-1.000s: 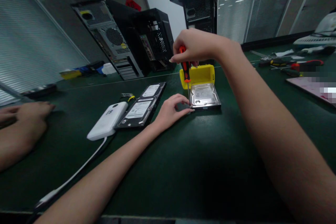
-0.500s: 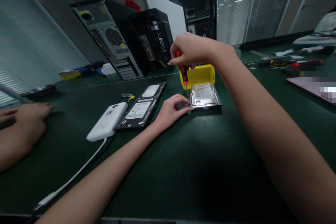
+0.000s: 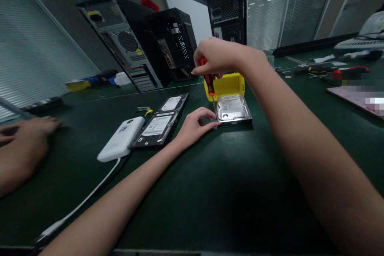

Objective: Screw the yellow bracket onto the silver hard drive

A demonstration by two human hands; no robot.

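My right hand (image 3: pixel 216 55) is wrapped round the handle of a red and black screwdriver (image 3: pixel 210 85), held upright with its shaft pointing down. The tip meets the left front corner of a silver hard drive (image 3: pixel 231 107), though the exact spot is partly hidden by fingers. At that same corner, the thumb and fingers of my left hand (image 3: pixel 195 125) pinch the drive's edge. The drive lies flat, label up, in front of an open yellow case (image 3: pixel 229 83).
Left of my hand lie two more hard drives (image 3: pixel 162 124) and a white box-shaped device (image 3: pixel 121 140) with a cable. Computer towers (image 3: pixel 144 44) stand behind. Another person's hands (image 3: pixel 27 144) rest at far left. Pliers (image 3: pixel 318 71) and other tools lie at right.
Both hands keep their places at the drive, and the screwdriver stays upright. The whole view has shifted very slightly.
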